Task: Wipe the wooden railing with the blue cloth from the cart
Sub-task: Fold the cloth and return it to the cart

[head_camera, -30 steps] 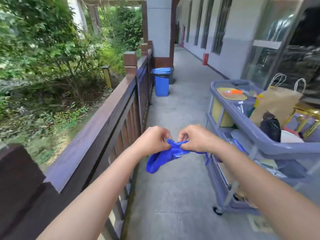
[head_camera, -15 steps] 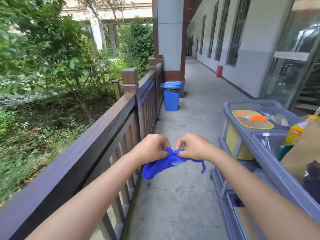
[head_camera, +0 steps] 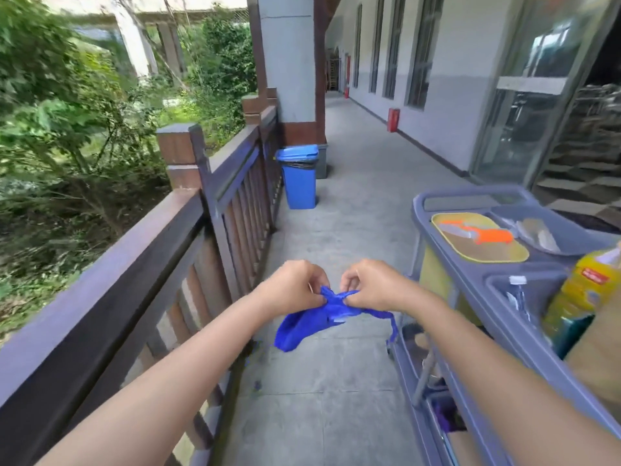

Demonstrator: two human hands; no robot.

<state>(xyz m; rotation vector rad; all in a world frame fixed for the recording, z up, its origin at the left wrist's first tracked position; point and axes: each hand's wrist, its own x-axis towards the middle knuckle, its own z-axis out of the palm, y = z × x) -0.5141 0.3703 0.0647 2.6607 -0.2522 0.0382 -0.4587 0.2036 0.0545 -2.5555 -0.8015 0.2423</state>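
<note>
The blue cloth [head_camera: 312, 319] hangs bunched in mid-air over the walkway. Both hands pinch its top edge: my left hand [head_camera: 295, 285] on the left side, my right hand [head_camera: 374, 287] on the right, fingertips almost touching. A loose strip of the cloth dangles at the right. The dark wooden railing [head_camera: 141, 250] runs along the left side, its flat top rail about a forearm's length left of my hands. The grey-blue cart [head_camera: 470, 277] stands at the right, close to my right forearm.
A square railing post [head_camera: 181, 153] rises ahead on the left. A blue bin [head_camera: 299, 176] stands by the column farther down the concrete walkway. The cart's top holds a yellow tray with an orange tool [head_camera: 480, 237], a yellow bottle [head_camera: 584, 290] and other items. Bushes lie beyond the railing.
The view has swung and advanced along the walkway, so the cart's paper bag has left the frame. Both hands stay pinched on the cloth in front of me, working its top edge.
</note>
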